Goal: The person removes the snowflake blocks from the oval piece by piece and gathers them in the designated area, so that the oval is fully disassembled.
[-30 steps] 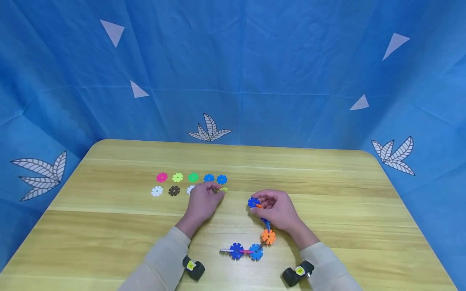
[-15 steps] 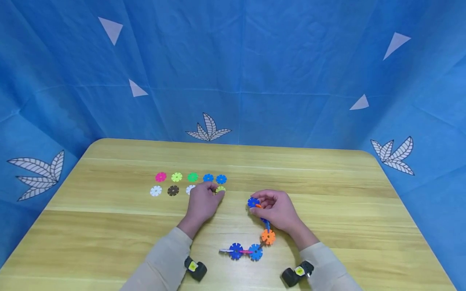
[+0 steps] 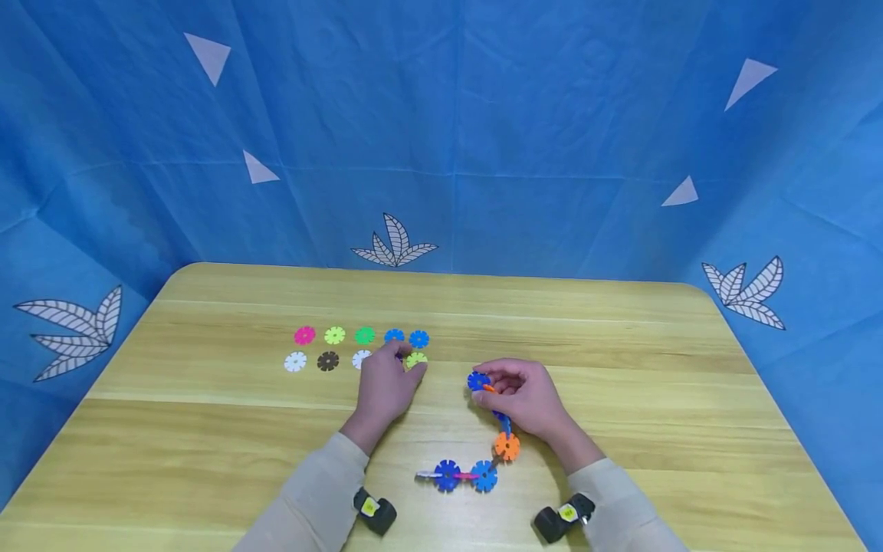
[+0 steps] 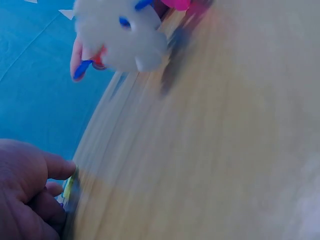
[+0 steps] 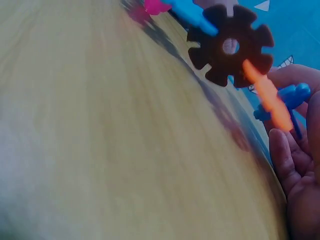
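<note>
My left hand (image 3: 386, 383) is over the right end of two rows of slotted plastic discs. Its thumb tip lies right at a flat yellow-green disc (image 3: 417, 359); the palm and fingers hide part of the near row. My right hand (image 3: 524, 395) pinches the far end of a chain of interlocked snowflake discs, near a dark blue disc (image 3: 478, 381). From there the chain curves toward me through an orange disc (image 3: 507, 446) and a light blue disc (image 3: 484, 476) to a white disc (image 4: 115, 30) at its left end. A brown disc (image 5: 250, 35) shows large in the right wrist view.
Pink (image 3: 305, 335), lime, green and blue discs form the far row. A white disc (image 3: 295, 361), a brown disc (image 3: 327, 360) and another white one are in the near row. The wooden table (image 3: 655, 368) backs onto a blue curtain (image 3: 552, 115).
The yellow-green disc, tilted at my left fingertips a second ago, now lies flat. My left index finger has shifted slightly left off it. The right hand holds the chain almost still.
</note>
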{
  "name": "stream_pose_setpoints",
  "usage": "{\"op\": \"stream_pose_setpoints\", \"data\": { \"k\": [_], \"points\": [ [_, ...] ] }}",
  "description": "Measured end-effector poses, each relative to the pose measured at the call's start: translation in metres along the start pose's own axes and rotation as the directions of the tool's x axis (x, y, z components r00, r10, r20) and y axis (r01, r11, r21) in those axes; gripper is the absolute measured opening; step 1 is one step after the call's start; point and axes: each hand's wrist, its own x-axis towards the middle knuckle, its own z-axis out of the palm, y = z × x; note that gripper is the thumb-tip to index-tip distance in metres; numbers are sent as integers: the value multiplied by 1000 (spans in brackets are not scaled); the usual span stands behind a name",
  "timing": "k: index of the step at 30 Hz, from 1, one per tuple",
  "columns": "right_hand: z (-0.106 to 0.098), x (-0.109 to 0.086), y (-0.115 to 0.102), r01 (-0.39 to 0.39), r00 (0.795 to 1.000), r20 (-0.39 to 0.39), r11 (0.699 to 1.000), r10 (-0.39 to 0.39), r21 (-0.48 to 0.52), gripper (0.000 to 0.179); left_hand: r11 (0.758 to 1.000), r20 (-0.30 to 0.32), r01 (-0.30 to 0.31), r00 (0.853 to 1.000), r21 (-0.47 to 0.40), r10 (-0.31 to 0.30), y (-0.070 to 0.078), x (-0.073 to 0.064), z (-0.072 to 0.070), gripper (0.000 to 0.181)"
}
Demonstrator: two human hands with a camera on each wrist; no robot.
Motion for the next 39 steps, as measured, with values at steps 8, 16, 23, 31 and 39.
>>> {"op": "stream_pose_setpoints", "data": {
  "k": [8,16,23,31,39],
  "points": [
    [2,6,32,57,998,-7,998,-57,-19,33,1000,6,10,1000,-11,-10,-3,1,2,30],
    [3,5,32,108,994,22,994,-107,-16,39,995,21,25,1000,-94,-23,-5,-3,1,37],
    [5,5,32,105,994,8,994,-105,-6,40,982,68,-10,997,-191,24,-3,-13,1,39],
    [7,0,12,55,998,-34,998,-55,-4,20,954,148,-52,984,-295,100,4,-22,4,39],
    [6,-3,-8,98,995,11,995,-98,37,12,942,246,-86,954,-325,172,9,-26,8,44]
  ]
}}
